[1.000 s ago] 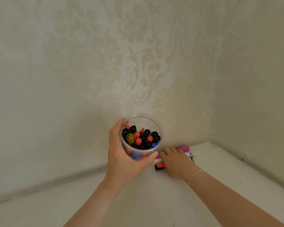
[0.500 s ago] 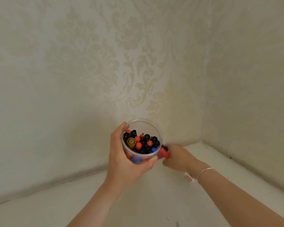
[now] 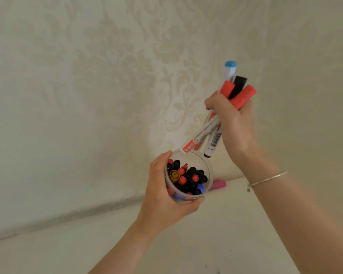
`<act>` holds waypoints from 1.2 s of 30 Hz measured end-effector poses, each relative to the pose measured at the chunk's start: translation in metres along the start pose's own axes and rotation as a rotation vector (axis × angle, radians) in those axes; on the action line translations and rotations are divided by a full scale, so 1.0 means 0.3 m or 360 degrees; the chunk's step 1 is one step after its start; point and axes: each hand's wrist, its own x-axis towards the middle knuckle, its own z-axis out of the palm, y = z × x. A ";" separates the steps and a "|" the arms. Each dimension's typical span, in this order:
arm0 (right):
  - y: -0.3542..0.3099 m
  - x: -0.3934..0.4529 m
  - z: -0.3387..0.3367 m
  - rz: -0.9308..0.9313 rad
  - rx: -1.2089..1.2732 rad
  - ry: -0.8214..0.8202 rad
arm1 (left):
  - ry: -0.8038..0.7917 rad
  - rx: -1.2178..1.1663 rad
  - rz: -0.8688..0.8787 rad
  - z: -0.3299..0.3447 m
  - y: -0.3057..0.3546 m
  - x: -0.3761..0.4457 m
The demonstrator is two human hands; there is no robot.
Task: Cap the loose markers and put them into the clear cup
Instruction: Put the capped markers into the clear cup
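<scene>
The left hand (image 3: pixel 162 198) grips the clear cup (image 3: pixel 188 175), full of capped markers. Above and right of it, the right hand (image 3: pixel 234 119) clasps a bunch of markers (image 3: pixel 212 129), lower ends at the cup's far rim. A pink marker (image 3: pixel 218 184) lies behind the cup.

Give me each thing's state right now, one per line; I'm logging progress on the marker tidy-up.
Clear plastic cup: held up off the surface, nearly full of capped markers.
Bundle of four capped markers: gripped, caps up, lower ends at the cup's rim, not yet in.
Pink marker: lying on the white surface behind the cup.
Left hand: grips the cup.
Right hand: grips the bundle.
</scene>
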 end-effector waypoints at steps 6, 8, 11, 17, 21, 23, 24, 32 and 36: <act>0.059 -0.018 0.013 0.0134 -0.0196 -0.0249 | 0.0026 -0.0051 -0.0082 -0.011 -0.013 -0.020; 0.084 -0.020 0.002 0.0226 -0.0199 -0.0279 | 0.0009 -0.0012 -0.0079 -0.016 -0.020 -0.032; 0.109 -0.036 -0.011 0.0258 -0.0316 -0.0328 | -0.0001 -0.0003 -0.0096 -0.013 -0.027 -0.044; 0.154 -0.060 -0.021 0.0153 -0.0573 -0.0408 | 0.0025 -0.0038 -0.0134 0.006 -0.053 -0.058; 0.167 -0.069 -0.002 -0.0003 -0.0680 -0.0488 | 0.0079 -0.0017 -0.0120 0.017 -0.061 -0.059; 0.169 -0.074 0.008 -0.0082 -0.0753 -0.0553 | 0.0099 -0.0019 -0.0122 0.018 -0.064 -0.057; 0.172 -0.073 0.011 -0.0110 -0.0761 -0.0580 | 0.0103 -0.0028 -0.0127 0.018 -0.066 -0.055; 0.173 -0.063 0.018 -0.0566 -0.0992 -0.0699 | 0.0099 -0.0048 -0.0134 0.019 -0.084 -0.053; 0.189 -0.052 0.027 -0.0572 -0.1085 -0.0771 | 0.0102 -0.0035 -0.0141 0.021 -0.093 -0.050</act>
